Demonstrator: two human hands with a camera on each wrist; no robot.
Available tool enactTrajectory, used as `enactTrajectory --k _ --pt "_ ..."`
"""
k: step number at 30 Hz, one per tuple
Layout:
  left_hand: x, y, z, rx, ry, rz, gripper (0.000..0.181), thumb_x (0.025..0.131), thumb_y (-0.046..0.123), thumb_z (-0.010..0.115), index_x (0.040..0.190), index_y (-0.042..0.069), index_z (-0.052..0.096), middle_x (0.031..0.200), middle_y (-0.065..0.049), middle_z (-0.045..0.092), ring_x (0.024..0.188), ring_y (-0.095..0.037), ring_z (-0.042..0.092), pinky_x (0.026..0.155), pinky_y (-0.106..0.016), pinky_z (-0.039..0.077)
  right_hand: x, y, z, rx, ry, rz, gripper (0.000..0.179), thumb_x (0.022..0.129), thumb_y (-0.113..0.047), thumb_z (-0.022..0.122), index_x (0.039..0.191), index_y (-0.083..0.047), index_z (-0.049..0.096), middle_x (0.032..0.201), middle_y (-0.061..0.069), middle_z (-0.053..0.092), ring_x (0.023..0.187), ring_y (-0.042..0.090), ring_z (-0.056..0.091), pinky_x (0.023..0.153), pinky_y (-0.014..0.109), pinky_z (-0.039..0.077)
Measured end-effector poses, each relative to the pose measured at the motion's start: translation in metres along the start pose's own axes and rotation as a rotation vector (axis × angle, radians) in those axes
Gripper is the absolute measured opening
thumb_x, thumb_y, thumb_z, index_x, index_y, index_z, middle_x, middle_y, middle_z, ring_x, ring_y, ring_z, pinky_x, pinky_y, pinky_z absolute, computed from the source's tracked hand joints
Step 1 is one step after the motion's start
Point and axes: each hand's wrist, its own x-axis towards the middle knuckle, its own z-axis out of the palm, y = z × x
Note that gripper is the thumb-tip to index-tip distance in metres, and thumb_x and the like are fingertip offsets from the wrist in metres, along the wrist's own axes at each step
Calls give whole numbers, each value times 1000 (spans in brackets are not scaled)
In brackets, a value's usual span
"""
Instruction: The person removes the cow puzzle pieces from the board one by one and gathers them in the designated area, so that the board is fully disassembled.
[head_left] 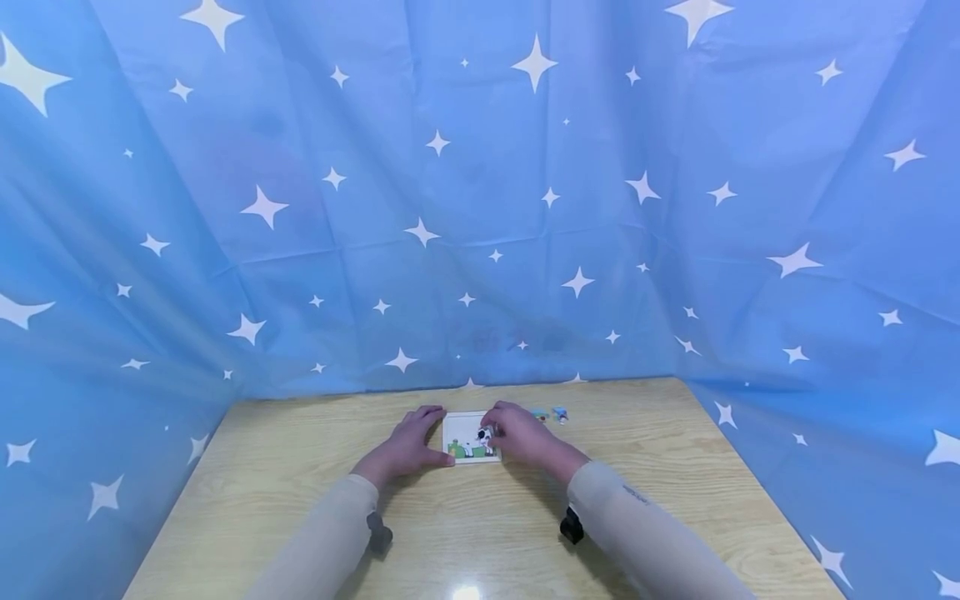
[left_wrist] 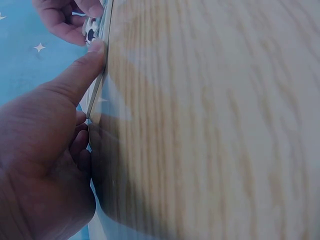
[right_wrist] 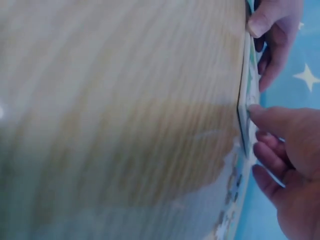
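Observation:
A small white jigsaw board (head_left: 468,423), with a cow and green grass along its lower part, lies flat on the table. My left hand (head_left: 408,443) holds its left side, thumb at the near corner and fingers by the far corner. At the board's right side, my right hand (head_left: 522,435) pinches a black-and-white cow puzzle piece (left_wrist: 91,34) over the picture. The left wrist view shows this piece tilted up between the fingers, close to the left thumb. In the right wrist view the right thumb (right_wrist: 270,117) is right at the board's edge.
Loose coloured puzzle pieces (head_left: 560,414) lie on the table just beyond the right hand. The pale wood-grain table (head_left: 465,517) ends at a blue curtain (head_left: 480,317) with white stars, which also hangs at both sides.

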Motion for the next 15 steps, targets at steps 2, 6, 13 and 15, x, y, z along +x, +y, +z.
enactTrajectory --k 2,6,13,15 --pt "1 -2 1 6 0 6 97 92 43 92 168 6 45 175 -13 38 162 -41 31 130 -61 30 -3 1 0 14 36 -11 26 101 -7 81 127 -7 78 113 2 69 99 17 66 90 42 60" --pt "3 -6 2 14 1 20 98 91 44 92 168 6 45 175 -13 38 162 -41 31 131 -61 29 -12 5 -3 51 94 -12 26 99 -6 83 124 -6 78 113 2 68 100 19 65 91 45 59" --pt "4 -9 3 7 1 25 99 91 45 93 168 6 45 175 -12 37 162 -41 31 130 -61 31 -29 17 -14 109 153 -15 28 97 -6 86 123 -8 77 113 0 66 104 19 65 94 43 59" --pt "4 -10 3 6 -2 25 99 91 45 93 168 6 45 175 -12 37 162 -41 31 130 -60 30 -34 22 -16 126 167 -13 28 96 -6 87 122 -9 77 113 1 65 104 20 65 93 42 60"
